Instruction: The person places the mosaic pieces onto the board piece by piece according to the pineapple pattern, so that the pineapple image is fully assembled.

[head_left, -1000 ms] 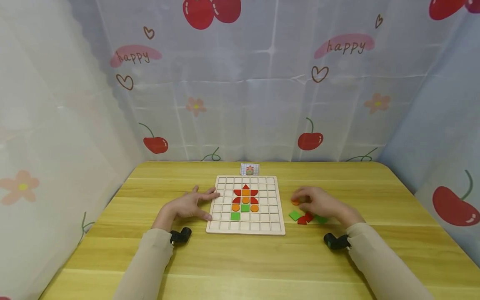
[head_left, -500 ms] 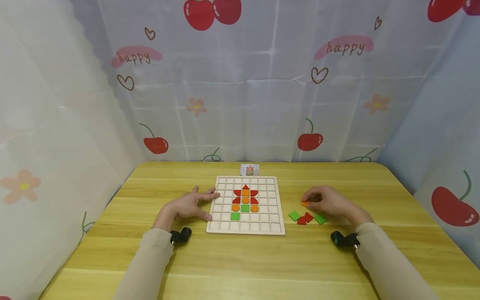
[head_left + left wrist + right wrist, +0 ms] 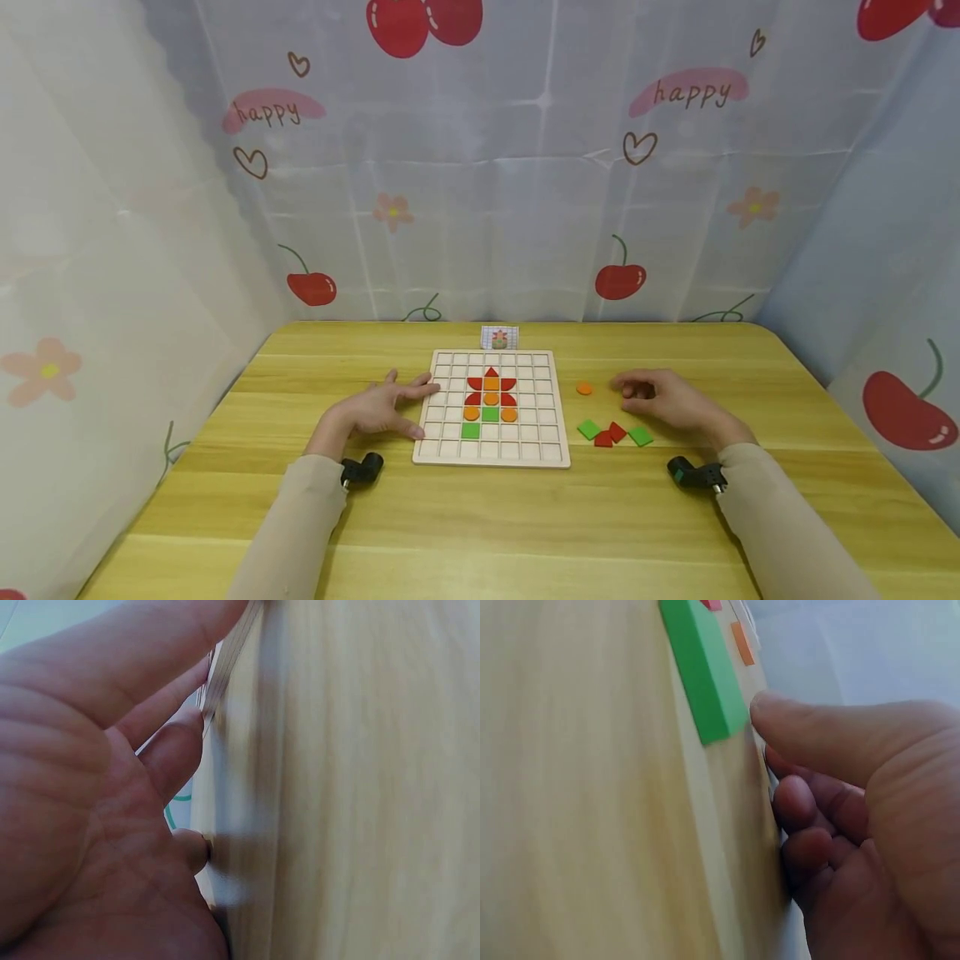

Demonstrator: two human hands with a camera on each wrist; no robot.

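The fingertips and thumb of my left hand (image 3: 382, 408) rest spread along the left edge of a wooden grid board (image 3: 540, 454). Red, orange and green pieces form a pattern on it, with a red triangle (image 3: 491, 372) at the top and a green square (image 3: 470, 431) lowest. To the board's right, my right hand (image 3: 660, 400) hovers low over the table, fingers loosely bent, nothing visible between them. An orange disc (image 3: 584, 388) lies left of its fingertips. Close by in the right wrist view is a green square piece (image 3: 705, 675), beyond the thumb.
Two green squares, one (image 3: 588, 430) left and one (image 3: 641, 437) right, flank two red pieces (image 3: 617, 432) in front of my right hand. Behind the board stands a small printed card (image 3: 499, 337). A patterned curtain (image 3: 525, 233) closes off the table's far side.
My right hand first moved right with the orange disc at its fingertips, then let it go. The disc now lies farther left and back on the table. My left hand has stayed put.
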